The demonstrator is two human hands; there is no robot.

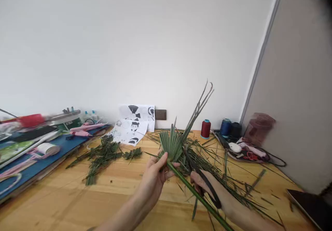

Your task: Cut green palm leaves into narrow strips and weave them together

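Count: one green, fan-shaped, pleated palm leaf [169, 143] on one smooth, long stalk, above the pale wooden tabletop [109, 203]. Left hand [156, 168]: thumb and fingers pinch the leaf's base, where it meets the stalk. Right hand [207, 181]: closed around the handles of one pair of black scissors [191, 162], blades beside the leaf's right edge; whether they touch it, cannot tell. Thread spools, three: dark red [205, 129], blue [225, 127], black [236, 130]. Behind the hands, thin, stringy green clippings [216, 171], too many to count.
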